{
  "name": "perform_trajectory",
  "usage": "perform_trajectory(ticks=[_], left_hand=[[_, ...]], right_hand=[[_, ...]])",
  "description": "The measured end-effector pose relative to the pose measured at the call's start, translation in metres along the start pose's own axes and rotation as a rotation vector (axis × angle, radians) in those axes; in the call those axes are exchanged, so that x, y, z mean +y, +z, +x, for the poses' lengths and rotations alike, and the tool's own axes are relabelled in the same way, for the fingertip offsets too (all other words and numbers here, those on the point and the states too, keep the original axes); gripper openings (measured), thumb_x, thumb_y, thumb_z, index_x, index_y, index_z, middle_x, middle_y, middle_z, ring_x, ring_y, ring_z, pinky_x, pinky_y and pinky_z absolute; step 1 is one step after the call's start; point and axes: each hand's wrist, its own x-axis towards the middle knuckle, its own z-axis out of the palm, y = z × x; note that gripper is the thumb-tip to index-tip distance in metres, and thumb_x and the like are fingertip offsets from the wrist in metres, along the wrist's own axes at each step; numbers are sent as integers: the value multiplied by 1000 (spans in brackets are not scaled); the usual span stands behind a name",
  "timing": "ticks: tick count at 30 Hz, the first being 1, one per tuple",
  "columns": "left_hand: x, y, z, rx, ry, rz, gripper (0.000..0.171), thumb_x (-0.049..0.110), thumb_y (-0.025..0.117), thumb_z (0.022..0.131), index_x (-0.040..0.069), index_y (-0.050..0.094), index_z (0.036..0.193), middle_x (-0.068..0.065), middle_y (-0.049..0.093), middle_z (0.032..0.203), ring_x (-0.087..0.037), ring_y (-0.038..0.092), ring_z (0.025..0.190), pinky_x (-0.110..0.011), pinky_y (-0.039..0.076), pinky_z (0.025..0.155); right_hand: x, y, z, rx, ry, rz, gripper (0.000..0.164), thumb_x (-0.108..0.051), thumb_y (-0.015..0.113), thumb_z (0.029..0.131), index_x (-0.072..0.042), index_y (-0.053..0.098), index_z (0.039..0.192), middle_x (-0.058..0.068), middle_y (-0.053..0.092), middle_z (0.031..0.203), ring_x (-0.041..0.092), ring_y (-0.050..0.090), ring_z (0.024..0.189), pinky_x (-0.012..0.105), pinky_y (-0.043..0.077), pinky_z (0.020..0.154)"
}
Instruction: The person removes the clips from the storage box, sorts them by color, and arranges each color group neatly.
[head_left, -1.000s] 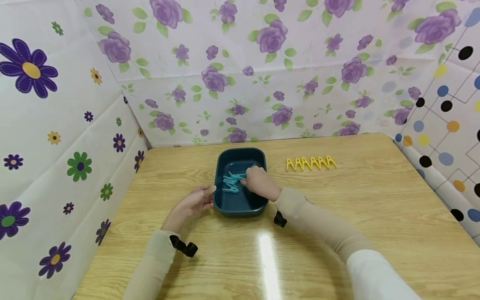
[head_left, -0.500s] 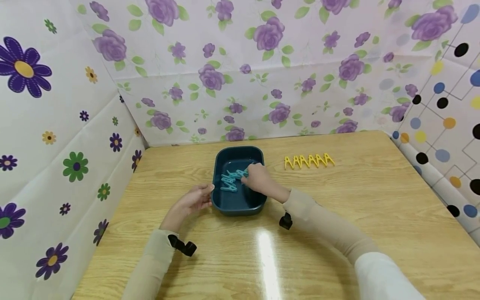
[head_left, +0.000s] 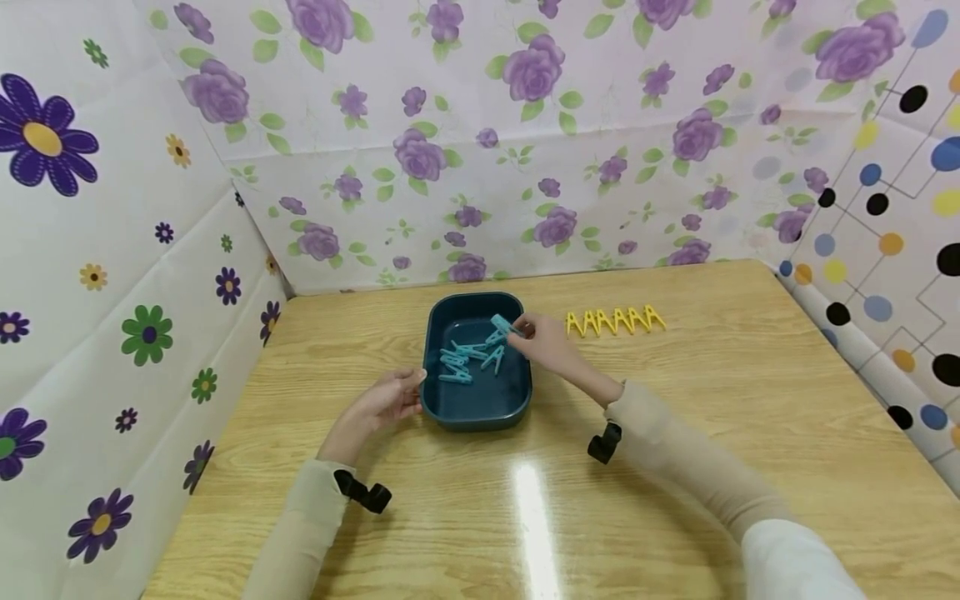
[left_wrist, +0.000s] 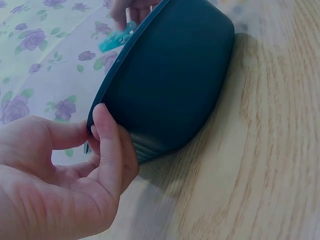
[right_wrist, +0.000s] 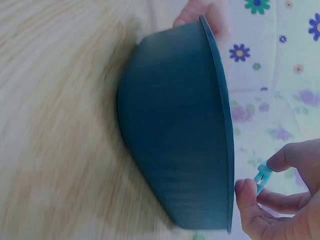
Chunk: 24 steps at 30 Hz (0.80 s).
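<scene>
A dark teal plastic basin stands on the wooden table. My left hand pinches its left rim between thumb and fingers, plain in the left wrist view. Just over the right rim, my right hand holds a light-blue clothespin by its end; the right wrist view shows this clothespin between thumb and fingertips. Several more light-blue clothespins lie loosely together inside, toward the left, with another clothespin nearer the right wall.
To the right of the basin, several yellow clothespins form a zigzag row on the table. Flowered sheets hang behind and at the left. A dotted sheet covers the right side.
My right hand has come up from inside the basin to its right rim, now with a light-blue clothespin. The clothespins inside lie more spread out. My left hand has stayed at the rim.
</scene>
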Motion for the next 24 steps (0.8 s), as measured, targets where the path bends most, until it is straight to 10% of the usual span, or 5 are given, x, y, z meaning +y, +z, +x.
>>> perform_trajectory(ticks=[11,17,24], left_hand=[[2,0,2,-12,1,11,34,24,42,105,-3,40,125,4,58,80,-7,56,69,-17,51,64],[2,1,2,-12,-5,11,22,23,41,105,3,45,115,4,58,79,-7,55,69,-18,51,64],[-1,-2,3,-23,0,0,26,23,43,105,0,45,116,3,59,79,-7,56,69,-18,51,63]], right_hand=[[27,-34,-10,24,115,-13,25,-26,60,92,-2,65,93,19,71,83,30,70,70,25,49,52],[50,-36,-14,8,179,-162,40,-28,64,89,-8,57,56,-2,48,45,9,42,41,22,33,46],[67,-32,-14,-120,279,-223,47,-32,67,88,-10,56,48,-6,40,40,7,31,38,21,27,42]])
